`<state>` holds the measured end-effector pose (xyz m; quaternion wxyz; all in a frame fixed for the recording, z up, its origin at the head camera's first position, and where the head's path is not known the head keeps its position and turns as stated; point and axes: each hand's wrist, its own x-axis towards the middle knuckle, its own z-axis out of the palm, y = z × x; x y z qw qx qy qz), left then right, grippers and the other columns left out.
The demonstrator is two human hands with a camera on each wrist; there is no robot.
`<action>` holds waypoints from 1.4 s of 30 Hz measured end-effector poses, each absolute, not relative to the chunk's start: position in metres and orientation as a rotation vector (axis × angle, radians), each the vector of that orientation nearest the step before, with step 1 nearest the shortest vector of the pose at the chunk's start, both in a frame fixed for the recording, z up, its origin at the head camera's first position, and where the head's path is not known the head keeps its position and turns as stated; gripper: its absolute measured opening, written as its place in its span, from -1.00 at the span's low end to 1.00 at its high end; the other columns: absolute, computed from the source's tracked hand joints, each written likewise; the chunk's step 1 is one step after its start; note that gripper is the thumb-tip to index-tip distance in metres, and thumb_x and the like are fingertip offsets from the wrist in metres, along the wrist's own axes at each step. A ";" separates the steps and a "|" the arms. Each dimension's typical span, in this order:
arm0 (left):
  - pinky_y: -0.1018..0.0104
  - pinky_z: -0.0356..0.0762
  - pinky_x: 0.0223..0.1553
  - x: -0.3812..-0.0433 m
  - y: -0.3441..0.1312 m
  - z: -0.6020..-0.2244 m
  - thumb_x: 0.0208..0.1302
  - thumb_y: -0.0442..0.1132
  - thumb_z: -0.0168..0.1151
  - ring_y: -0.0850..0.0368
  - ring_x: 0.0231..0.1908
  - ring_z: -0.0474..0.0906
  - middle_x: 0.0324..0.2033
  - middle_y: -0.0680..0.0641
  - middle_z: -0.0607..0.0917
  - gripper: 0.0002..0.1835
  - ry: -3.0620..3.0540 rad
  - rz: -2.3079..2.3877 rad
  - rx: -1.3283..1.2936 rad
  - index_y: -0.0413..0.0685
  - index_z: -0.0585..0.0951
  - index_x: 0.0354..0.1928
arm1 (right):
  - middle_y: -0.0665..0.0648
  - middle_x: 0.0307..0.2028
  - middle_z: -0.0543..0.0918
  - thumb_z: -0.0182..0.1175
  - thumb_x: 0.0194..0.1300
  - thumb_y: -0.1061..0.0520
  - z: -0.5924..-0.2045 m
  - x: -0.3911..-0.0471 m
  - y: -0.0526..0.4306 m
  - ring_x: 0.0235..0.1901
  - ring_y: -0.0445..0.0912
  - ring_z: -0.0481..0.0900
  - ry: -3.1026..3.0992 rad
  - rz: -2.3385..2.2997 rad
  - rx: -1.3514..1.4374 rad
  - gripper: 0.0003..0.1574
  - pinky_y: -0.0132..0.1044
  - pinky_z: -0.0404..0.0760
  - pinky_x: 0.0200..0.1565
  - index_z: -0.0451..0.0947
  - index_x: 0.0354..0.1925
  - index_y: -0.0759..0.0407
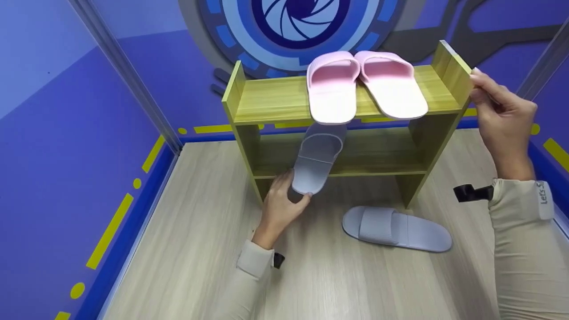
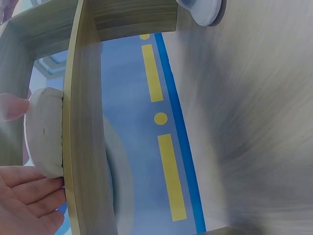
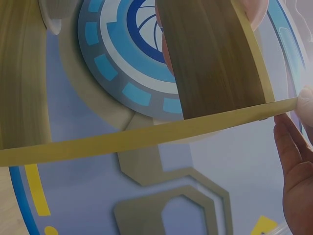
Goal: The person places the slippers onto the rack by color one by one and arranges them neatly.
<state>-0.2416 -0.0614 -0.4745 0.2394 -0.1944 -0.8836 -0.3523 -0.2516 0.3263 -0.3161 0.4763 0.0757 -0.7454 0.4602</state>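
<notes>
My left hand [image 1: 281,205] holds a grey slipper [image 1: 312,174] by its heel, thumb on one side and fingers on the other. The slipper's toe points into the middle level of a wooden shoe rack [image 1: 273,100], partly hidden under the top shelf. In the left wrist view its heel [image 2: 45,134] lies right at the shelf's edge. My right hand [image 1: 506,120] pinches the upper edge of the rack's right side panel [image 3: 146,139] between thumb and fingers. A second grey slipper [image 1: 424,233] lies on the floor in front of the rack, toe to the left.
Two pink slippers [image 1: 333,100] stand on the top shelf, heels overhanging its front edge. A blue patterned wall [image 1: 151,71] rises behind the rack, and another wall [image 1: 49,169] runs along the left. Pale wood-look floor [image 1: 186,249] spreads out in front.
</notes>
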 end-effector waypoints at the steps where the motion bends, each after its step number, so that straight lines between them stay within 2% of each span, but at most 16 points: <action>1: 0.02 0.48 0.20 -0.242 -0.061 -0.475 0.00 -0.04 0.46 -0.14 0.18 0.49 0.12 -0.22 0.61 -0.28 -2.412 -0.967 -0.531 -0.26 0.51 0.20 | 0.10 -0.01 0.70 0.26 0.22 0.30 -0.316 -0.252 0.326 -0.08 -0.33 0.66 -1.824 1.123 0.184 -0.71 -0.63 0.55 -0.13 0.69 -0.06 0.21; 12: 0.08 0.50 0.13 -0.241 -0.045 -0.482 -0.08 0.09 0.50 -0.06 0.12 0.42 0.06 -0.12 0.59 -0.27 -2.374 -0.916 -0.441 -0.20 0.58 0.11 | 0.10 -0.02 0.70 0.26 0.22 0.31 -0.311 -0.248 0.319 -0.12 -0.32 0.67 -1.792 1.190 0.184 -0.73 -0.63 0.54 -0.21 0.70 -0.08 0.24; 26: 0.11 0.49 0.12 -0.245 -0.030 -0.482 -0.13 0.18 0.51 -0.04 0.10 0.44 -0.01 -0.10 0.61 -0.24 -2.378 -0.920 -0.365 -0.17 0.57 0.05 | 0.13 -0.04 0.71 0.27 0.20 0.34 -0.312 -0.251 0.321 -0.02 -0.24 0.67 -1.773 1.192 0.211 -0.74 -0.56 0.58 -0.04 0.70 -0.11 0.28; 42: 0.14 0.51 0.09 -0.247 -0.019 -0.479 -0.12 0.19 0.50 -0.02 0.05 0.44 -0.06 -0.10 0.59 -0.24 -2.386 -0.911 -0.368 -0.19 0.54 0.02 | 0.12 -0.03 0.71 0.27 0.21 0.33 -0.314 -0.249 0.322 -0.08 -0.30 0.67 -1.772 1.182 0.204 -0.73 -0.62 0.55 -0.21 0.70 -0.09 0.26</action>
